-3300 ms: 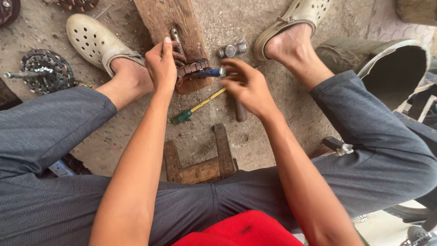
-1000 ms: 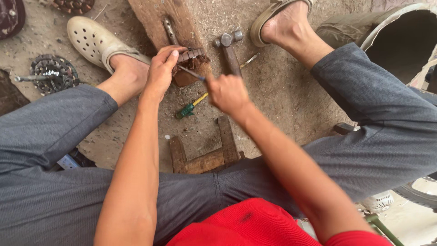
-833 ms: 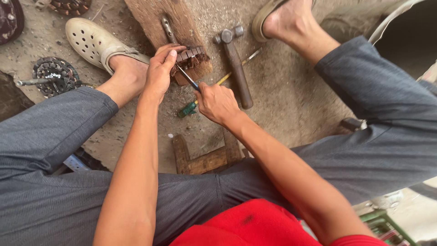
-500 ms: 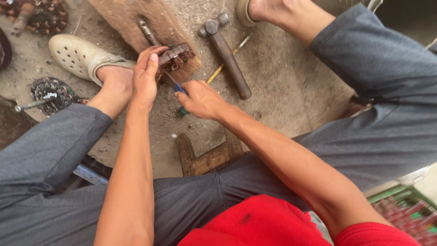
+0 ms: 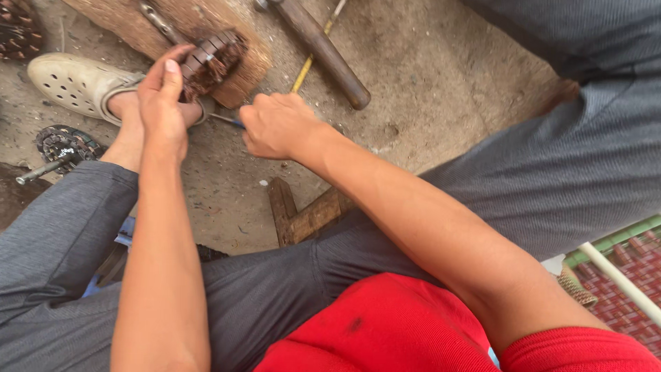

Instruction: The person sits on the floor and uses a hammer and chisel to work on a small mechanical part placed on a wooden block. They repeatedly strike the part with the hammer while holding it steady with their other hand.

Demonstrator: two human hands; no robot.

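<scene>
Legs: we sit low w/ both knees wide apart, grey trousers, red shirt at the bottom edge.
Right arm: it goes up across the middle, bent a bit at the wrist.
Left arm: it runs straight up the left side to the block.
Ground (image 5: 454, 89): bare dirty concrete, dusty, w/ small bits on it.
Wood block (image 5: 200, 21): big rough piece at the top, lying on the ground.
Left hand (image 5: 164, 103): fingers curl over the copper motor part (image 5: 210, 58), thumb on top; it presses that part down on the wood block.
Right hand (image 5: 275, 125): closed in a fist around a thin tool (image 5: 227, 120); the tip points at the copper motor part, just under it.
Hammer (image 5: 323, 52): lies on the ground right of the block, wooden handle toward us.
Shoe (image 5: 72, 83): pale clog w/ holes on our left foot, next to the block.
Wood frame (image 5: 303, 213): small, between our knees.
Gear part (image 5: 62, 146): round metal thing w/ a rod, far left.
</scene>
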